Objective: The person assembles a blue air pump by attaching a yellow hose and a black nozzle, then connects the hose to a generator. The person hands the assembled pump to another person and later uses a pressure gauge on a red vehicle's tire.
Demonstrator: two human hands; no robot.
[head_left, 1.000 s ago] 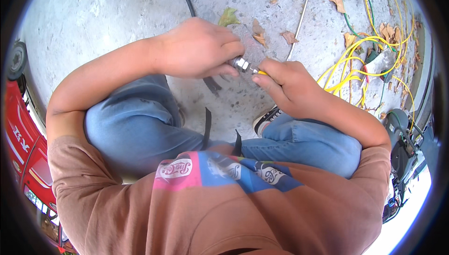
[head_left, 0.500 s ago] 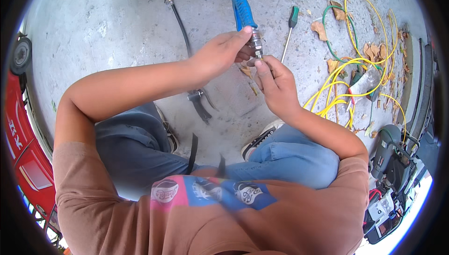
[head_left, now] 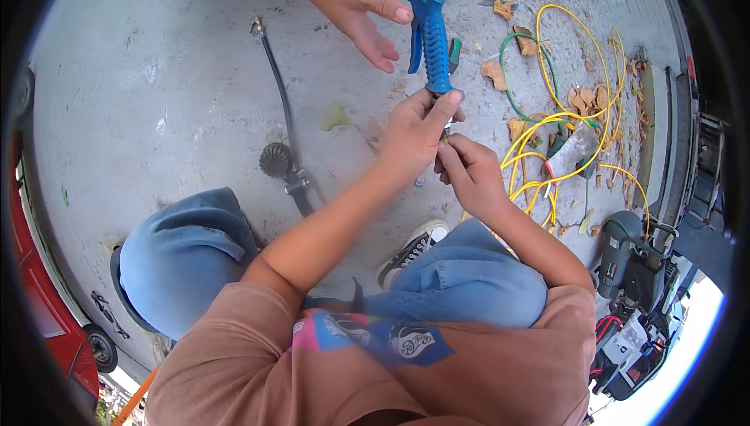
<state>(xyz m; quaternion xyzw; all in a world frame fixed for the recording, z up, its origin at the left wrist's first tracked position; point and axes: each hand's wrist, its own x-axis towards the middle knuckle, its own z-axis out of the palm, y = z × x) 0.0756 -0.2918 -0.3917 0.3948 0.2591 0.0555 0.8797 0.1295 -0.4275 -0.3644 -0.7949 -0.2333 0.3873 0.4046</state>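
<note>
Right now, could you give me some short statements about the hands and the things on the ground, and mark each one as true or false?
1. The left hand grips the lower end of a blue air gun. True.
2. The right hand rests flat on the ground. False: it is raised, with its fingers at the bottom of the air gun, just below the left hand.
3. Another person's hand is open beside the air gun. True.
4. The yellow cable lies to the person's left. False: it lies to the right, among dry leaves.
5. A black hose lies on the concrete. True.
</note>
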